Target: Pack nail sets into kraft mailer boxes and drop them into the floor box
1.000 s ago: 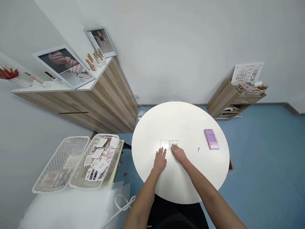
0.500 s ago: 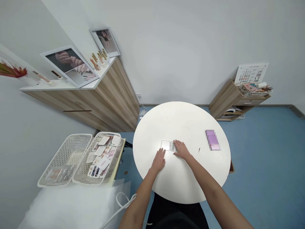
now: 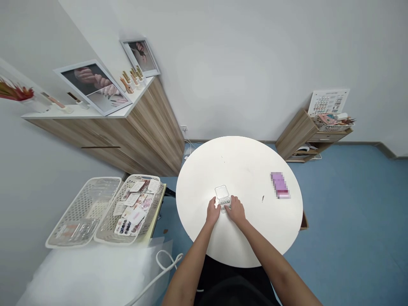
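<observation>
A small clear plastic case of press-on nails (image 3: 225,202) lies open on the white round table (image 3: 204,170). Its transparent lid (image 3: 222,192) is folded back on the far side, and rows of small greyish nails show in the near half. My left hand (image 3: 213,211) grips the case's left edge, with the thumb bent in towards the nails. On the opposite edge my right hand (image 3: 236,211) has its fingers round the side, its thumb reaching over the near part. Both hands partly cover the near half.
A purple pixelated item (image 3: 279,185) lies on the table's right side, with a small dark mark (image 3: 263,198) nearer me. Left of the table stand two white baskets (image 3: 98,231), one with nail cards. A wooden cabinet (image 3: 156,127) and a low shelf (image 3: 295,131) stand against the walls.
The case has turned from lying sideways to lid-away, nails towards me. My right hand has come off the top of the nails to the right edge; my left hand now holds the left edge.
</observation>
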{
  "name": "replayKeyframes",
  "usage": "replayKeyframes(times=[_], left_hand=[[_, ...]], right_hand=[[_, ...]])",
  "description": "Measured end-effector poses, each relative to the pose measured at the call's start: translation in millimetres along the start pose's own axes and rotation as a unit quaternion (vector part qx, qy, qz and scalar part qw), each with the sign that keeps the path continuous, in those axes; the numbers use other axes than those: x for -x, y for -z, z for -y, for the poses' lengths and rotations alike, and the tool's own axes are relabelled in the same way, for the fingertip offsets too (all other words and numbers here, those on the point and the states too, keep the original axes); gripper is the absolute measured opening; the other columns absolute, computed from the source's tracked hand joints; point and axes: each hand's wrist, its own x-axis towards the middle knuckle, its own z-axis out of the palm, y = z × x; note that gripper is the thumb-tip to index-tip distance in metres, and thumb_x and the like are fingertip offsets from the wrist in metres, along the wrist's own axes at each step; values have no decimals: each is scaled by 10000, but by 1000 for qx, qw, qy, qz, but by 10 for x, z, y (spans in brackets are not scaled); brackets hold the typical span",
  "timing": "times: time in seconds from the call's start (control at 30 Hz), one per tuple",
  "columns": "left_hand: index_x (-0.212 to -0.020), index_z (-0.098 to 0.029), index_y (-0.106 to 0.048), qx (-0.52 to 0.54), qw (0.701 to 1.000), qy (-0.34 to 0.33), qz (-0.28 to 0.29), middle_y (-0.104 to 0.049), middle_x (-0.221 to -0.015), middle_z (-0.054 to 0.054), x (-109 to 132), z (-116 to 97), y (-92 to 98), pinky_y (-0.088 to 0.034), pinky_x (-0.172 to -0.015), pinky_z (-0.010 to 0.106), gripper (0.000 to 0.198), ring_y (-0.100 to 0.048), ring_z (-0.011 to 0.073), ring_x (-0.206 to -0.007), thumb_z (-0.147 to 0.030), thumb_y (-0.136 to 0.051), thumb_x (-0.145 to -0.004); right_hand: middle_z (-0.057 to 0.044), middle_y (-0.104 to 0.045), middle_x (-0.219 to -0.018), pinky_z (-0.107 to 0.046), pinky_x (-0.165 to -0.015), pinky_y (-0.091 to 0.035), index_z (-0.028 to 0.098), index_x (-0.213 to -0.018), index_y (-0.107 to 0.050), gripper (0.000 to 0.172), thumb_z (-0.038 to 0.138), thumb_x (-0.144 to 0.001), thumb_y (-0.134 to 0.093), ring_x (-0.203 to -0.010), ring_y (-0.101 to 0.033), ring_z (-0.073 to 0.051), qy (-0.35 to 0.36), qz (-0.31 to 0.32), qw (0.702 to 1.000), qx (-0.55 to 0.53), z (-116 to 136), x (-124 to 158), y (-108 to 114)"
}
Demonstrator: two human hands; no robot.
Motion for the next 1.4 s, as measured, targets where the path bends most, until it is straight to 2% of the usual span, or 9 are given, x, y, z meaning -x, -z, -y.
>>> replayKeyframes(times=[0.1, 0.2, 0.37, 0.5, 0.7, 0.97, 1.13, 1.23, 1.4], left_hand=[[-1381, -193, -441, -164, 982, -97, 15, -449, -1466, 118, 95, 21, 6, -343, -1129, 450, 514, -396, 242, -1374, -209, -446, -867], [-1465, -174, -325, -312, 935, -165, 34, -284, -1565, 144, 261, 107, -43, -247, -1156, 547, 618, -246, 304, -1448, -291, -469, -876], [-1535, -217, -156, -408, 898, -162, 32, -198, -1594, 133, 444, 255, -184, -213, -1142, 604, 702, -182, 335, -1462, -373, -441, -913], [-1545, -242, -118, -415, 895, -160, 16, -229, -1588, 115, 448, 284, -235, -208, -1152, 588, 670, -210, 313, -1458, -355, -389, -942], [-1544, -228, -133, -425, 889, -170, 10, -231, -1586, 126, 448, 252, -219, -209, -1148, 591, 660, -213, 314, -1457, -321, -391, -943], [-1541, -260, -142, -423, 891, -166, 19, -244, -1585, 107, 426, 259, -214, -237, -1137, 590, 657, -233, 312, -1451, -291, -389, -932], [-1538, -247, -148, -405, 899, -161, 38, -213, -1592, 122, 425, 241, -196, -208, -1130, 620, 673, -197, 331, -1459, -319, -409, -922], [-1534, -219, -158, -366, 913, -174, 44, -225, -1588, 134, 458, 215, -117, -224, -1137, 594, 645, -210, 314, -1458, -316, -381, -937], [-1542, -169, -25, -294, 941, -167, -19, -240, -1583, 137, 527, 156, 70, -266, -1161, 483, 690, -216, 247, -1462, -256, -344, -937]], right_hand=[[-141, -564, -1195, -337, -839, -445, 158, -1254, -502, 376, 309, -918, -431, -1053, -533, -260, -7, 4, 1000, -19, -32, -207, 104], [-137, -537, -1320, -361, -936, -421, 162, -1310, -496, 432, 236, -889, -434, -1154, -494, -269, 57, 20, 998, -10, -73, -519, 195], [-126, -436, -1477, -411, -1106, -273, 127, -1450, -376, 609, 138, -843, -424, -1346, -360, -255, 173, 85, 981, 14, -34, -950, 181], [-127, -498, -1409, -382, -1045, -345, 140, -1404, -436, 565, 113, -839, -435, -1260, -441, -250, 179, 137, 974, 15, 16, -1079, 168], [-133, -514, -1303, -356, -935, -408, 167, -1270, -539, 440, 107, -842, -455, -1174, -440, -261, 162, 130, 978, 19, -19, -1076, 273], [-140, -533, -1247, -362, -929, -397, 153, -1247, -564, 483, 65, -778, -491, -1103, -473, -266, 135, 132, 982, 18, -30, -1044, 240], [-132, -567, -1179, -326, -919, -396, 153, -1138, -645, 345, 110, -860, -445, -1090, -512, -233, 129, 108, 986, -6, -17, -1065, 384], [-78, -616, -1113, -273, -836, -424, 187, -1058, -667, 287, 162, -907, -424, -995, -576, -176, 134, 100, 985, -46, -43, -950, 521], [-39, -671, -1105, -280, -869, -448, 214, -1111, -637, 278, 177, -876, -493, -1011, -603, -173, 155, 90, 979, -91, -175, -493, 560]])
